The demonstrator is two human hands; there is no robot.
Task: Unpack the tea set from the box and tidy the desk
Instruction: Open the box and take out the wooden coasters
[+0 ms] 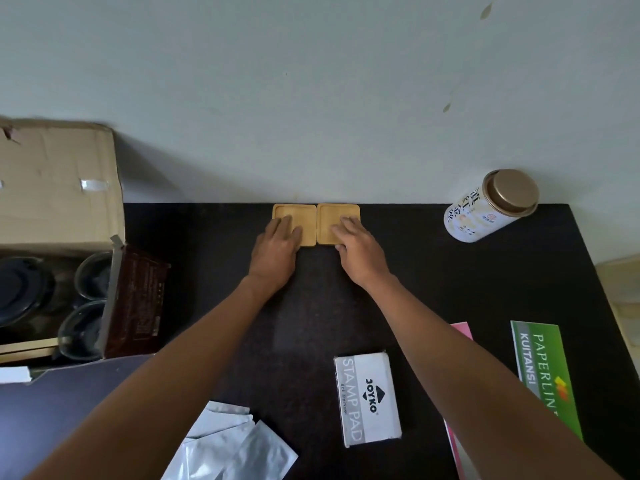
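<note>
Background: pale grey wall (pixel 311 81) is filling the upper half of the frame, meeting the back edge of the dark counter (pixel 311 306).
Writing: white box (pixel 367 400) at lower centre is reading "JOYKO STAMP PAD"; green booklet (pixel 543 372) at lower right is showing "PAPERLINE KUITANSI"; white tea canister (pixel 485 211) with a gold lid, upper right, is carrying characters too small to read.
Edges and room: two square wooden coasters (pixel 317 223) are lying side by side, touching each other and sitting against the wall edge at centre; open counter is stretching between them and the stamp pad box.
Left hand (pixel 277 247): lying flat with fingers released on the left coaster.
Right hand (pixel 360 247): lying flat with fingers released on the right coaster.
Containers: cardboard box (pixel 59 188) at the left of the frame is standing open, holding a dark tea set box (pixel 138 299) with glass cups (pixel 91 275) and a dark round lidded piece inside.
Loose items: silver foil sachets (pixel 228 445) are lying at the bottom centre.
</note>
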